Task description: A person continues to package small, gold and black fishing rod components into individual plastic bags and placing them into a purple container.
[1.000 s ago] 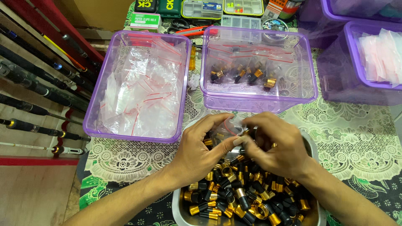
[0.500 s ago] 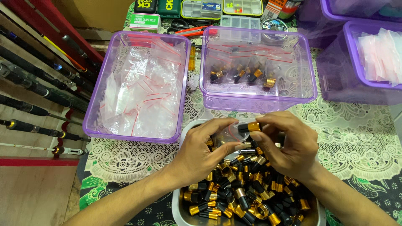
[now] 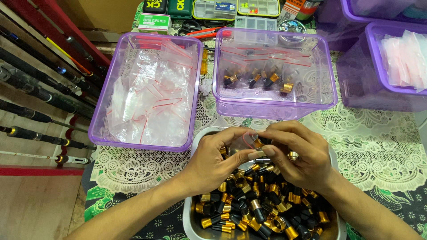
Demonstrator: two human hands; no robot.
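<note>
Purple tubs (image 3: 147, 95) crowding tray's (image 3: 192, 222) far side.

A small clear plastic bag (image 3: 247, 141) with a red strip is pinched between the fingertips of both hands, above the metal tray's 12 o'clock edge. A gold and black part (image 3: 258, 143) sits at its mouth. Many same parts (image 3: 253, 206) lie heaped below, toward 6 o'clock.

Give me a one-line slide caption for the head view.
Both hands, left and right, hold a small clear bag over a metal tray of black-and-gold parts.
</note>
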